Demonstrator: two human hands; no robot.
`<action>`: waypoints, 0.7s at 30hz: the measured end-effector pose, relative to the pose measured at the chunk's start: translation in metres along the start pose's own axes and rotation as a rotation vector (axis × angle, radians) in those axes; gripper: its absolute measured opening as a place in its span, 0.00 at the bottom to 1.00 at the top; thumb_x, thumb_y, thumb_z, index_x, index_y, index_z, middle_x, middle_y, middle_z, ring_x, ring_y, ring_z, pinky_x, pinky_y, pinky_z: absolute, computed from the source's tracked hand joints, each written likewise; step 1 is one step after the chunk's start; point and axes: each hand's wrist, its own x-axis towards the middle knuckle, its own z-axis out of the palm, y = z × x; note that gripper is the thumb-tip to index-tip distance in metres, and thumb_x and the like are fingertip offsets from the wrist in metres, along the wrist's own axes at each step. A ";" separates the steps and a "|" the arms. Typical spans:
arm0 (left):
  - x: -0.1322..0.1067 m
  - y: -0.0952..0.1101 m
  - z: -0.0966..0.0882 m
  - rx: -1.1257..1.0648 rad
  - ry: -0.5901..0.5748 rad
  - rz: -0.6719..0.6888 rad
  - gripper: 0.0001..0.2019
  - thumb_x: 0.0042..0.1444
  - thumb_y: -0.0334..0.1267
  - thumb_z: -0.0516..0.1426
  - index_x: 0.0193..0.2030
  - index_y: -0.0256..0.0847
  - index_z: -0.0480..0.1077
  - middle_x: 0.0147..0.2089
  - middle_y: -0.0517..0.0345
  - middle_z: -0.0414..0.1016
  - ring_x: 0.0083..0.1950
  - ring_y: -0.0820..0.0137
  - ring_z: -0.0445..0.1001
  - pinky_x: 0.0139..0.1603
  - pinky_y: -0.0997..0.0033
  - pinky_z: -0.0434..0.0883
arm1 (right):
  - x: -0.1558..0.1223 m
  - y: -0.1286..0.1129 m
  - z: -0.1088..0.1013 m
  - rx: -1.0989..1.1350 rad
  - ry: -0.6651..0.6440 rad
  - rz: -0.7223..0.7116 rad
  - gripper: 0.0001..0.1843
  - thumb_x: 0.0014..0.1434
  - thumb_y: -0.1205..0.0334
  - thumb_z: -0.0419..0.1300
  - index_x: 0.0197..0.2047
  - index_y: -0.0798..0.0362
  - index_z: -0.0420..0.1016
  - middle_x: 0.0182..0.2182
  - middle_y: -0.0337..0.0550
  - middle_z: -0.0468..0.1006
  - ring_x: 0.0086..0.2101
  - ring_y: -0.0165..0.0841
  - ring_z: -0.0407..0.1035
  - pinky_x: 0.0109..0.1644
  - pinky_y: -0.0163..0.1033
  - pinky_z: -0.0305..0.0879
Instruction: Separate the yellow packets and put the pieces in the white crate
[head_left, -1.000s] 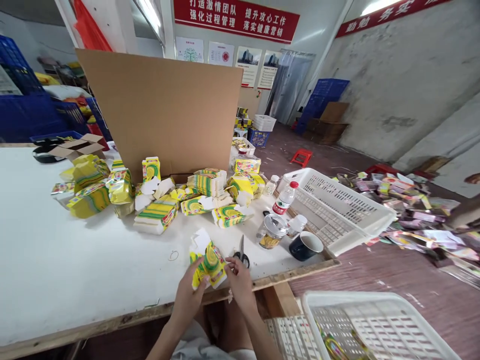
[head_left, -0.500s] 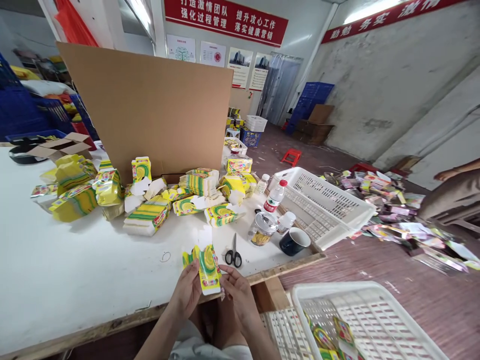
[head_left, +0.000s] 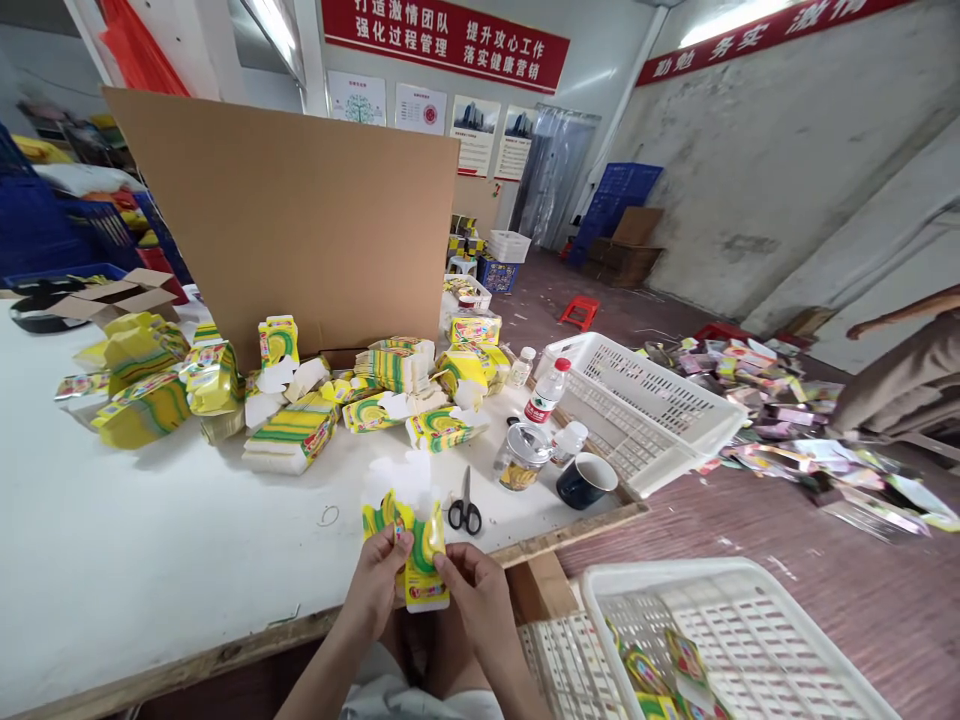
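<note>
Near the table's front edge, a yellow-green printed carton with white flaps is held between both hands. On its left side my left hand is closed, the thumb pressed over the print. My right hand pinches the right edge between thumb and fingers. The carton's white flaps spread out at its far end. Just beyond my right hand, black-handled scissors lie on the table. Farther back are stacks of flat cartons of the same print and several loose ones.
A dark mug, a lidded plastic jar and a red-capped bottle stand to the right. Beyond them sits a white crate; another crate with cartons is lower right. A cardboard sheet stands behind. Another person's arm shows far right.
The carton has turned and shows more of its white flaps, now spread wider. My right hand has shifted its fingers onto the carton's right edge.
</note>
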 end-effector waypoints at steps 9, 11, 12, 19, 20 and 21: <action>-0.012 0.004 0.005 0.185 0.072 0.167 0.34 0.51 0.44 0.68 0.61 0.46 0.57 0.44 0.52 0.83 0.46 0.59 0.81 0.48 0.62 0.75 | 0.001 -0.021 -0.010 -0.081 0.070 -0.102 0.15 0.59 0.52 0.62 0.47 0.50 0.75 0.34 0.43 0.80 0.23 0.30 0.66 0.28 0.35 0.66; -0.017 0.009 0.007 0.247 -0.027 0.173 0.34 0.55 0.44 0.65 0.64 0.46 0.55 0.47 0.49 0.82 0.49 0.58 0.80 0.49 0.62 0.74 | 0.005 -0.032 -0.016 -0.002 0.018 -0.160 0.22 0.61 0.55 0.61 0.58 0.50 0.70 0.44 0.47 0.79 0.28 0.31 0.69 0.34 0.36 0.70; -0.019 0.011 0.008 0.272 -0.076 0.164 0.32 0.56 0.44 0.64 0.64 0.46 0.56 0.48 0.48 0.82 0.49 0.58 0.80 0.49 0.62 0.74 | 0.008 -0.036 -0.019 0.039 -0.019 -0.173 0.24 0.62 0.55 0.60 0.60 0.50 0.68 0.46 0.49 0.78 0.31 0.32 0.71 0.37 0.37 0.71; -0.024 0.020 0.006 0.268 -0.228 0.090 0.19 0.55 0.41 0.65 0.51 0.46 0.67 0.42 0.55 0.81 0.39 0.64 0.79 0.41 0.69 0.73 | 0.014 -0.045 -0.037 0.076 -0.243 -0.192 0.19 0.66 0.53 0.56 0.58 0.47 0.69 0.37 0.41 0.76 0.36 0.34 0.72 0.40 0.36 0.67; -0.024 0.021 0.005 0.257 -0.238 0.078 0.19 0.55 0.41 0.66 0.51 0.47 0.67 0.42 0.55 0.81 0.39 0.64 0.79 0.41 0.69 0.72 | 0.014 -0.045 -0.039 0.057 -0.253 -0.195 0.20 0.66 0.53 0.56 0.59 0.47 0.68 0.36 0.41 0.75 0.35 0.34 0.72 0.39 0.36 0.67; -0.024 0.021 0.005 0.252 -0.248 0.067 0.19 0.55 0.41 0.66 0.51 0.46 0.67 0.41 0.55 0.81 0.39 0.65 0.78 0.41 0.69 0.72 | 0.013 -0.045 -0.040 0.045 -0.265 -0.194 0.20 0.66 0.54 0.56 0.60 0.46 0.67 0.36 0.40 0.75 0.35 0.34 0.71 0.39 0.36 0.66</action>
